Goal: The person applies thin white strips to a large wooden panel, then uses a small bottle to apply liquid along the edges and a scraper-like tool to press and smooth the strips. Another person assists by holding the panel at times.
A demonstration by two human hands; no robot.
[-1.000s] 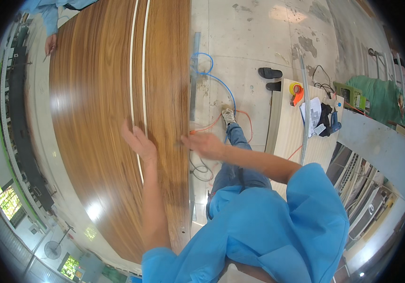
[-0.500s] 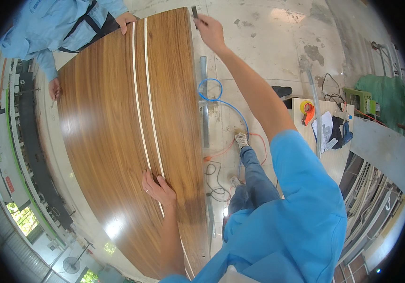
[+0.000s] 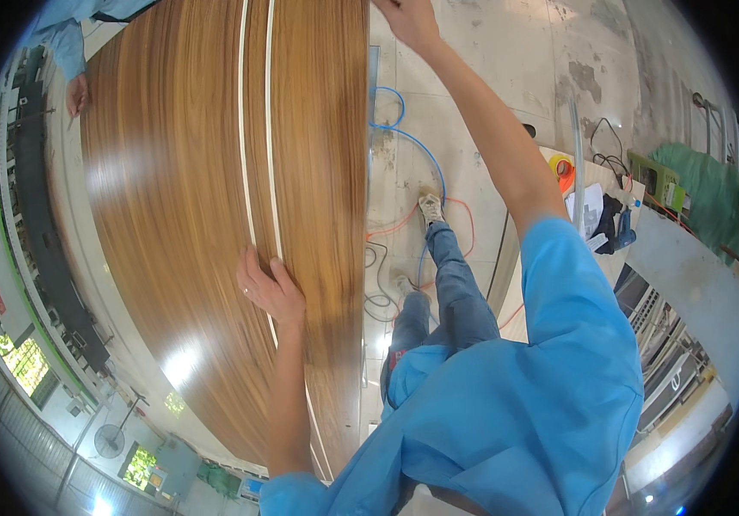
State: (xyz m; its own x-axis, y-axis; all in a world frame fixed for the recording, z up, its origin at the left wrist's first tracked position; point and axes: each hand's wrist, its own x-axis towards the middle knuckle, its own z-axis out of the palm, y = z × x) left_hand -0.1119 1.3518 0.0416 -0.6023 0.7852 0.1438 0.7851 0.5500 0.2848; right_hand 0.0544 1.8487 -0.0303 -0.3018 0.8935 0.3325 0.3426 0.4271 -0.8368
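A long brown wood-grain panel (image 3: pixel 189 215) lies before me, with two pale strips (image 3: pixel 270 155) running along its length. My left hand (image 3: pixel 273 291) rests on it with fingers spread, across the pale strips. By the panel's far right corner, my right hand (image 3: pixel 410 21) is at the top edge of the picture. Its fingers are curled and partly cut off; the slim dark tool seen in it half a second ago is out of the picture.
A co-worker's hand (image 3: pixel 77 95) is at the panel's far left edge. A blue hose (image 3: pixel 421 146) and cables lie on the floor at right. A side table there holds tape rolls (image 3: pixel 562 172), papers (image 3: pixel 591 206) and a dark blue tool (image 3: pixel 625 229). A machine (image 3: pixel 38 198) stands at left.
My view has shifted, so the panel's far end has left the picture. My right hand now sits at the top edge, its tool out of sight. My left hand still lies on the strips.
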